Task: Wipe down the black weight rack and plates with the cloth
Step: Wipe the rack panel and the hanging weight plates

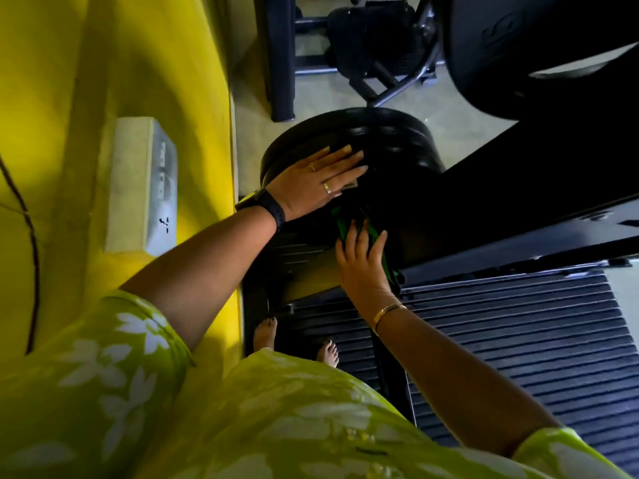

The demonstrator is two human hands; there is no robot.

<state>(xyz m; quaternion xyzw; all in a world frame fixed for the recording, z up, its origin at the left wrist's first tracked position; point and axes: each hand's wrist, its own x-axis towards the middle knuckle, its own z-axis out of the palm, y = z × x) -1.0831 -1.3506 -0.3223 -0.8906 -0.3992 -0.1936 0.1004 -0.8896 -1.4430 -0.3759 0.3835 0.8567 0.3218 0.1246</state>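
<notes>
Green cloth [375, 236] sits under your right hand [363, 261], fingers laid nearly straight over it, pressing it into the dark gap where the plates [380, 133] meet the rack [518, 188]. A tail of cloth hangs near your wrist. Your left hand [316, 183] lies flat and open on the near edge of the plate stack, gripping nothing and seemingly steadying it. You look to be mid-task, working the near side of this stack. The black surfaces are too dark to show which parts are already wiped. By my reckoning, the far rims of the plates, the long rack beam to the right and the big plate [518, 39] at far right are left.
</notes>
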